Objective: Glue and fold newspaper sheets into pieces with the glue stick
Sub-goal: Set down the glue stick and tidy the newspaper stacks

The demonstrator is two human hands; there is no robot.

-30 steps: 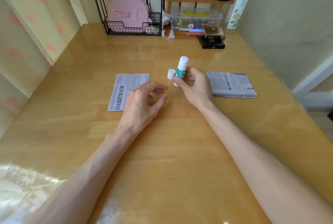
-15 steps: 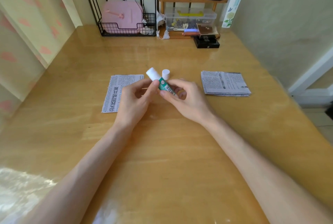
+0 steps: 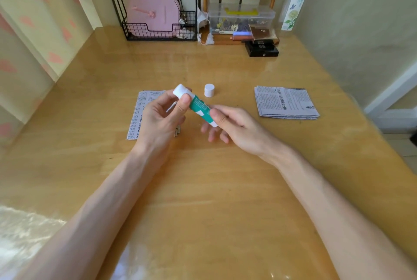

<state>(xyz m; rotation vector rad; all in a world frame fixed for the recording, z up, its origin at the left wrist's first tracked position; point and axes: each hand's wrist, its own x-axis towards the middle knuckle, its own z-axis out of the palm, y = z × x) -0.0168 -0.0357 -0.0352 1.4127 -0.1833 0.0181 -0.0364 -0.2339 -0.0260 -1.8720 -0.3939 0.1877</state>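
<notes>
As the green-and-white plastic glue stick (image 3: pixel 199 107) is likely light, rigid and smooth, it is best gripped round the barrel. It is held over the glossy wooden table (image 3: pixel 203 189), long axis slanted, white end up-left, pinched there by the left hand (image 3: pixel 158 119) and clasped at the base by the right hand (image 3: pixel 237 124). A small white cap (image 3: pixel 209 90) stands beyond.

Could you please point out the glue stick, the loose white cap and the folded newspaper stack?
glue stick (image 3: pixel 199 106): head view, green label mid-body.
loose white cap (image 3: pixel 209 92): head view, side wall.
folded newspaper stack (image 3: pixel 285 102): head view, top sheet's middle.
</notes>
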